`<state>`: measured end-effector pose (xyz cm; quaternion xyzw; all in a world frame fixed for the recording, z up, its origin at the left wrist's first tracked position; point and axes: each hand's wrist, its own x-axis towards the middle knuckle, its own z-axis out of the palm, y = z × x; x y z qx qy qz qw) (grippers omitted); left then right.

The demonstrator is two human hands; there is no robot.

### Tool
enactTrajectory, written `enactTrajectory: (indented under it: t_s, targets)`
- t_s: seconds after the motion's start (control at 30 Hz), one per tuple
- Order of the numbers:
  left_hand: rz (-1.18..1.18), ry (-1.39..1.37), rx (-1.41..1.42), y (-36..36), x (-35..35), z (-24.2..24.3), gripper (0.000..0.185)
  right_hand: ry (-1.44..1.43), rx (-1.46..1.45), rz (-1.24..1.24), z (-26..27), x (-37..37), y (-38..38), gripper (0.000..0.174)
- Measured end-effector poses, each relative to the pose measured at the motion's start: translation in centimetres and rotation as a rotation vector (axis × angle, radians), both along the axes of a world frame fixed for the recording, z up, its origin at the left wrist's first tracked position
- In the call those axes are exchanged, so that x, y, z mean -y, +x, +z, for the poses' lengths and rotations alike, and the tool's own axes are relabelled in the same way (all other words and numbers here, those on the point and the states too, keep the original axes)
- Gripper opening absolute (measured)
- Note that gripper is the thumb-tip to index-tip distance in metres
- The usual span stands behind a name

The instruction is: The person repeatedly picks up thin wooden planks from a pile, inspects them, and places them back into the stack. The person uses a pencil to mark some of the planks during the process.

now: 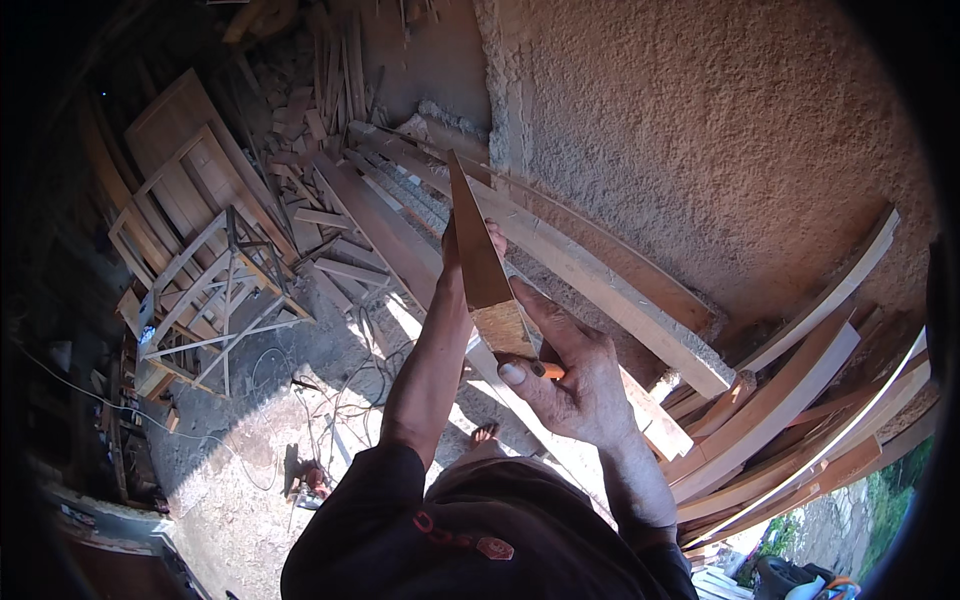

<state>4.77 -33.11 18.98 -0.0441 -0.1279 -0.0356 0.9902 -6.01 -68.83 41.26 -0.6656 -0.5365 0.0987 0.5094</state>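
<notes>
A long, narrow brown wooden piece (484, 266) rises in front of me, tapering towards its far end, with a paler, rough near part. My left hand (496, 238) grips it from behind around its middle; fingers show past its right edge, while the palm is hidden. At its near end is my right hand (577, 367), index finger extended along the right side and thumb bent across. A short orange stick (553, 370), possibly a pencil, lies between the right thumb and fingers. Whether this hand also grips the wooden piece is unclear.
Long planks (600, 277) lean diagonally by the rough wall (712, 135). More boards (780, 412) lie at right. Panelled doors (202, 165) and a slatted wooden frame (225, 300) stand left. Offcuts (349, 270) and cables (367, 352) litter the floor.
</notes>
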Motion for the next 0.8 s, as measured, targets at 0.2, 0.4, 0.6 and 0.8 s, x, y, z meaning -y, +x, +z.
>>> enactTrajectory:
  t_s: [0.2,0.4,0.6,0.8]
  targets:
    - [0.166,0.113,0.087,-1.3,-1.3,-0.3,0.056,0.118,0.177,-0.074,-0.6,-0.7,-0.8,0.102]
    - [0.614,0.731,-0.672,-4.5,11.7,8.6,0.045,0.061,0.225,-0.374,-3.3,2.7,-2.1,0.098]
    - [0.48,0.243,-0.42,-3.2,12.3,-2.1,0.03,0.121,-0.292,-0.573,-11.2,6.8,-5.3,0.075]
    - [0.365,0.176,-0.302,-0.7,15.4,-3.9,0.05,0.209,-0.797,-0.778,-17.3,11.8,-6.0,0.075]
